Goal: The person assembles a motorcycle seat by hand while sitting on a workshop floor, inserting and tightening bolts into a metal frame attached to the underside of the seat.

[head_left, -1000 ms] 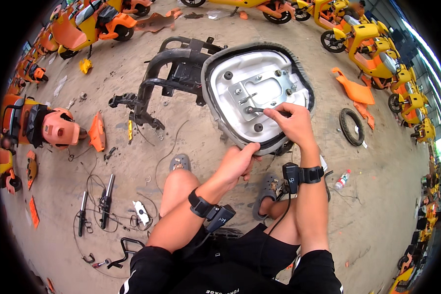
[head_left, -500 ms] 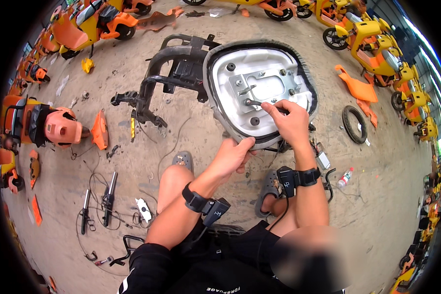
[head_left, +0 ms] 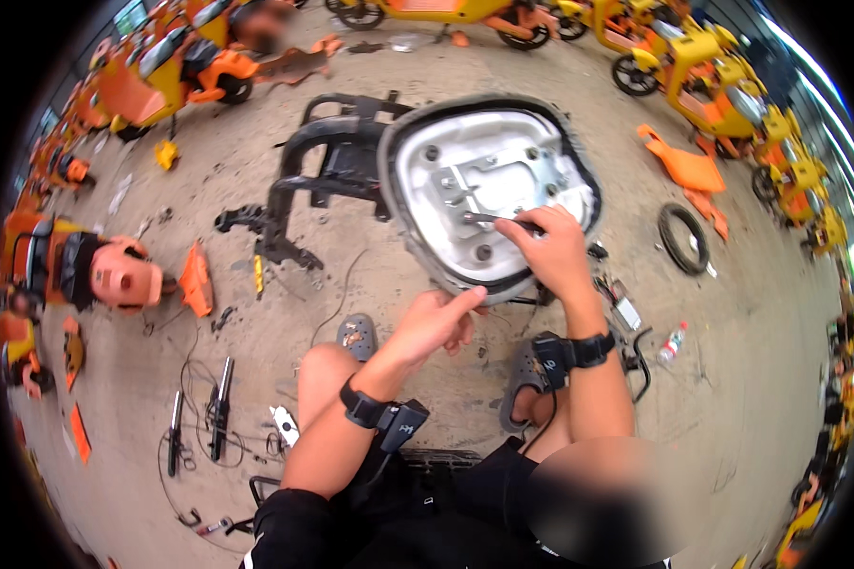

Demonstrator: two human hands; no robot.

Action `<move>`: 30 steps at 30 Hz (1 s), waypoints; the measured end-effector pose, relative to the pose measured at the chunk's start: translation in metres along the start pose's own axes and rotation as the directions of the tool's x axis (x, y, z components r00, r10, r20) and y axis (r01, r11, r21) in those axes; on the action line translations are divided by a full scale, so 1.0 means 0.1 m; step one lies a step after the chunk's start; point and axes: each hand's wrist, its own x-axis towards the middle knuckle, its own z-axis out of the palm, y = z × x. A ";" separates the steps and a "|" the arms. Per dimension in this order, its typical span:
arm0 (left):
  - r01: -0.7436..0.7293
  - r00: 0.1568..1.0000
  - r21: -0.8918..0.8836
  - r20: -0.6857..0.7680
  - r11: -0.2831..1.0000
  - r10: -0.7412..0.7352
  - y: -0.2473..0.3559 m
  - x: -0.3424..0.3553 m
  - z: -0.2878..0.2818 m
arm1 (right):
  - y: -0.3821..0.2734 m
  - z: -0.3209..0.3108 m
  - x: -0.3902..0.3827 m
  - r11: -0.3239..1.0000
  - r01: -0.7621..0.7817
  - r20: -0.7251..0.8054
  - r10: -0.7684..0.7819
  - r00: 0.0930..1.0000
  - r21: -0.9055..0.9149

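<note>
Seat of a scooter lies with its pale underside up, in the middle of the scene, in front of the crouching person and just to the right of a black metal frame, which it partly covers from where I stand. Right hand is closed around the handle of a dark wrench, whose head points left, at the near left part of the metal plate. Left hand has its thumb against the near rim of the seat, with the other fingers curled below; I cannot tell if they pinch the rim or only lean on it. In my judgement this is the weak point: if the thumb is only resting, the seat could rotate together with the wrench when force is put on it. I also cannot see whether the wrench head sits fully on a fastener; if it sits crooked, it could slip off, and the knuckles could hit the plate or the black rubber stud nearby. A too hard push on one edge could also tip the seat
</note>
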 end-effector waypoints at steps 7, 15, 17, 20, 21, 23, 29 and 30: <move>0.002 1.000 0.021 -0.031 1.000 -0.001 -0.03 -0.09 -0.07 | -0.17 0.00 0.02 0.996 -0.077 0.042 0.075 0.996 0.043; -0.094 0.984 0.121 -0.141 0.988 0.111 -0.02 -0.14 -0.15 | 0.00 0.04 0.01 0.998 0.004 -0.018 -0.003 1.000 0.070; -0.123 0.972 0.155 -0.180 0.980 0.151 -0.03 -0.13 -0.19 | 0.00 0.04 0.01 0.994 -0.015 -0.059 0.022 0.998 0.109; -0.152 0.966 0.166 -0.182 0.974 0.181 -0.07 -0.09 -0.17 | 0.20 0.09 0.02 0.989 0.108 -0.136 -0.094 0.986 0.098; -0.167 0.965 0.177 -0.172 0.970 0.197 -0.08 -0.13 -0.22 | 0.12 0.09 0.04 0.994 0.066 -0.103 -0.056 0.993 0.090; -0.180 0.959 0.211 -0.180 0.961 0.219 -0.08 -0.19 -0.31 | -0.03 0.11 0.04 0.989 0.000 -0.068 0.011 0.998 0.150; -0.217 0.958 0.229 -0.136 0.949 0.252 -0.11 -0.08 -0.10 | 0.12 -0.01 -0.04 0.977 -0.063 -0.093 0.083 0.992 0.206; -0.215 0.963 0.184 -0.123 0.959 0.240 -0.15 -0.09 -0.08 | 0.12 -0.02 -0.07 0.983 -0.053 -0.109 0.073 0.991 0.178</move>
